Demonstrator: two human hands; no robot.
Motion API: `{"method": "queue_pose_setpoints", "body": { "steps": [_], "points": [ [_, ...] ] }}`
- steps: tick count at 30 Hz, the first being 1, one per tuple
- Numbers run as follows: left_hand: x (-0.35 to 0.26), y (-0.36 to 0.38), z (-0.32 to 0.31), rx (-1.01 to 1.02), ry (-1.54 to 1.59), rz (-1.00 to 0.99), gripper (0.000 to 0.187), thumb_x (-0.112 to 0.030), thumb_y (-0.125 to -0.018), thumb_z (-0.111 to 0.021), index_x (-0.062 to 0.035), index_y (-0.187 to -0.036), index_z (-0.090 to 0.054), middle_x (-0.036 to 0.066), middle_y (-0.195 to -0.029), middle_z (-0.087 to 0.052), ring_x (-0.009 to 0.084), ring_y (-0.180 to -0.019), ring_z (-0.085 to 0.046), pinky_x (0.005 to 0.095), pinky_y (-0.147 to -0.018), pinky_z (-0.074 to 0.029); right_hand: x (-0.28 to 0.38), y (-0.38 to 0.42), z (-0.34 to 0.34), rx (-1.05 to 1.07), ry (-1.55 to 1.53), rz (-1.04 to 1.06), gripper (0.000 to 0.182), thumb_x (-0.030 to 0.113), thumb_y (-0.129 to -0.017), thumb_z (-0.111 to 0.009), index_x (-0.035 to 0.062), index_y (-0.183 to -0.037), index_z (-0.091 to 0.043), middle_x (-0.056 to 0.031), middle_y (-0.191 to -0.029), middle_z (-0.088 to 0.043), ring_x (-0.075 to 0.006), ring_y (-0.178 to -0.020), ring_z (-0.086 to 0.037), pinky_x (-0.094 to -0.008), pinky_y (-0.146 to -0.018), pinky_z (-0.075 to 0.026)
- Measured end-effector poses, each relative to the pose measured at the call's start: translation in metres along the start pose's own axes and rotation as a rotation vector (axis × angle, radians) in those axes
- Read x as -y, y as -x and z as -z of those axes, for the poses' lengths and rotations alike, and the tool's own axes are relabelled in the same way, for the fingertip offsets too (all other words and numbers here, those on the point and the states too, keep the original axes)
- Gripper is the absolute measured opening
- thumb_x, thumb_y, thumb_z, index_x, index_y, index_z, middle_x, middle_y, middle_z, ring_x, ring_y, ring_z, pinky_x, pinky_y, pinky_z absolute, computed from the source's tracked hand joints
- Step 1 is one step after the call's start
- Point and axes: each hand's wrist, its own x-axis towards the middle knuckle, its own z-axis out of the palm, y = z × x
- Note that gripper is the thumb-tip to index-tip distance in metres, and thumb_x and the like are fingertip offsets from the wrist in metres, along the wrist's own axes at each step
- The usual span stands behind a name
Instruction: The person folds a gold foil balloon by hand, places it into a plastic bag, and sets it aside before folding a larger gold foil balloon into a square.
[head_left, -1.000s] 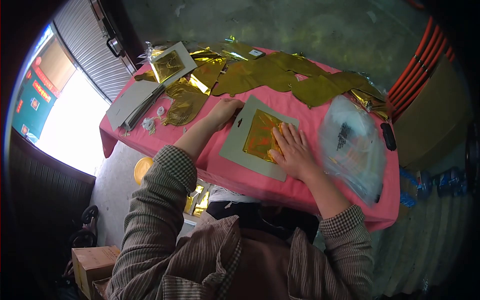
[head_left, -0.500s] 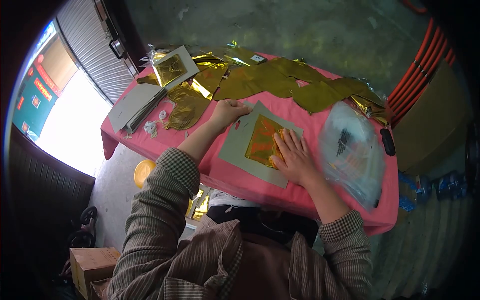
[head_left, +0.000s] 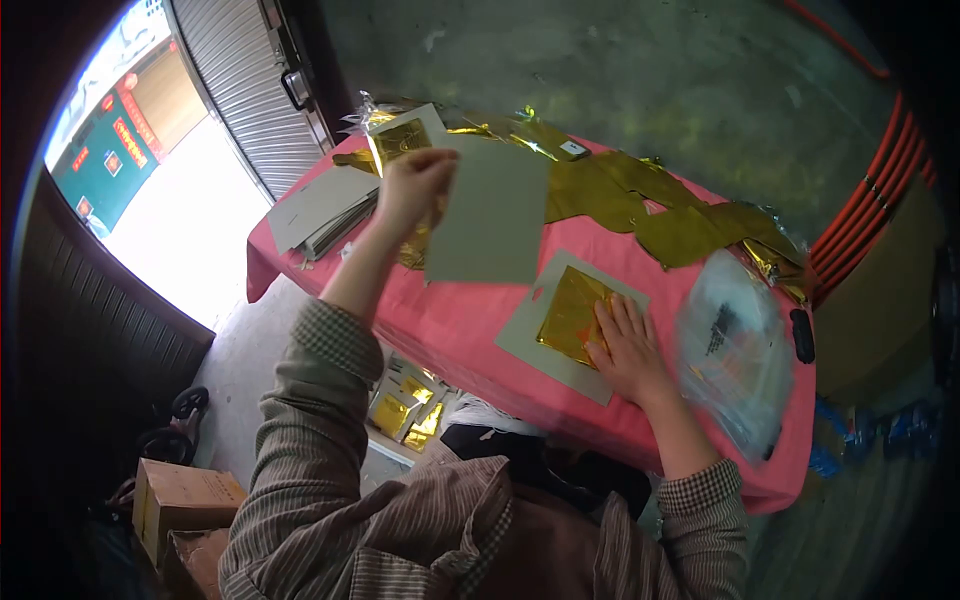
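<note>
My left hand (head_left: 415,192) is raised over the table, its fingers closed on the corner of a plain grey card (head_left: 490,215) that hangs upright. My right hand (head_left: 630,348) lies with spread fingers on a folded gold foil sheet (head_left: 576,312). That foil rests on a second grey card (head_left: 522,325), which lies flat on the pink tablecloth (head_left: 430,330) and has a small red-edged hole near its upper left corner. Behind the hanging card, part of a gold foil piece is hidden.
Flat gold foil shapes (head_left: 685,232) lie along the far edge. A stack of grey cards (head_left: 322,208) and a foil-bearing card (head_left: 405,138) are at the left. Clear plastic bags (head_left: 735,350) and a black object (head_left: 802,336) are at the right. Boxes (head_left: 180,495) stand on the floor.
My left hand has risen and moved left, lifting a grey card off the one under my right hand. The whole view has shifted, and my right hand still rests on the foil.
</note>
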Motion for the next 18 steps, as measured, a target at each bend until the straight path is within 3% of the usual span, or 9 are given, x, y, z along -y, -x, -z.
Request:
{"method": "queue_pose_setpoints", "body": {
  "steps": [3,6,8,11,14,18],
  "points": [
    [0.017,-0.02,0.063,-0.087,0.182,0.049,0.026,-0.01,-0.085,-0.055,0.0011,-0.109,-0.057,0.006,-0.089,-0.061,0.0121,-0.073,-0.058,0.0236,-0.065,-0.049,-0.002,0.001,-0.004,-0.035,0.016,0.024,0.062,0.038,-0.088,-0.042,0.008,-0.139,-0.027,-0.0182,-0.145,-0.022,-0.0321,-0.136,-0.015,-0.0472,-0.109,-0.009],
    [0.024,-0.034,0.126,-0.277,0.068,0.106,0.027,-0.008,-0.084,-0.052,-0.0007,-0.11,-0.058,0.005,-0.087,-0.06,0.0093,-0.066,-0.054,0.0202,-0.056,-0.042,-0.001,0.001,-0.003,-0.028,0.001,0.017,0.061,0.038,-0.088,-0.043,0.0079,-0.139,-0.028,-0.0188,-0.145,-0.022,-0.0324,-0.136,-0.016,-0.0471,-0.109,-0.009],
    [0.046,-0.048,0.169,-0.386,-0.047,0.022,0.033,-0.003,-0.081,-0.046,-0.0011,-0.111,-0.059,0.003,-0.08,-0.059,0.0065,-0.061,-0.051,0.0196,-0.052,-0.04,-0.001,0.001,-0.003,-0.034,0.006,0.024,0.061,0.038,-0.088,-0.043,0.008,-0.139,-0.028,-0.0186,-0.145,-0.022,-0.0325,-0.136,-0.015,-0.047,-0.109,-0.01],
    [0.077,-0.07,0.225,-0.479,-0.326,0.107,0.035,0.003,-0.073,-0.043,-0.0035,-0.098,-0.067,0.01,-0.093,-0.066,0.0181,-0.084,-0.062,0.0275,-0.077,-0.047,-0.001,0.001,-0.002,-0.03,0.016,0.022,0.06,0.038,-0.088,-0.043,0.0077,-0.139,-0.028,-0.0184,-0.145,-0.022,-0.0326,-0.136,-0.016,-0.0467,-0.109,-0.01],
    [0.106,-0.09,0.256,-0.459,-0.548,0.17,0.032,0.002,-0.072,-0.045,-0.0067,-0.09,-0.07,0.01,-0.092,-0.067,0.0192,-0.087,-0.062,0.0292,-0.081,-0.046,0.001,0.001,0.0,-0.021,0.016,0.024,0.06,0.037,-0.088,-0.044,0.0073,-0.139,-0.029,-0.0183,-0.145,-0.022,-0.0324,-0.136,-0.016,-0.0464,-0.11,-0.01],
    [0.121,-0.102,0.254,-0.465,-0.606,0.258,0.029,0.0,-0.072,-0.047,-0.0083,-0.087,-0.07,0.01,-0.089,-0.068,0.021,-0.088,-0.063,0.0305,-0.082,-0.046,0.001,0.001,0.001,-0.006,0.02,0.016,0.061,0.036,-0.087,-0.045,0.0072,-0.139,-0.029,-0.0181,-0.145,-0.022,-0.0318,-0.136,-0.016,-0.0462,-0.11,-0.01]
  ]
}}
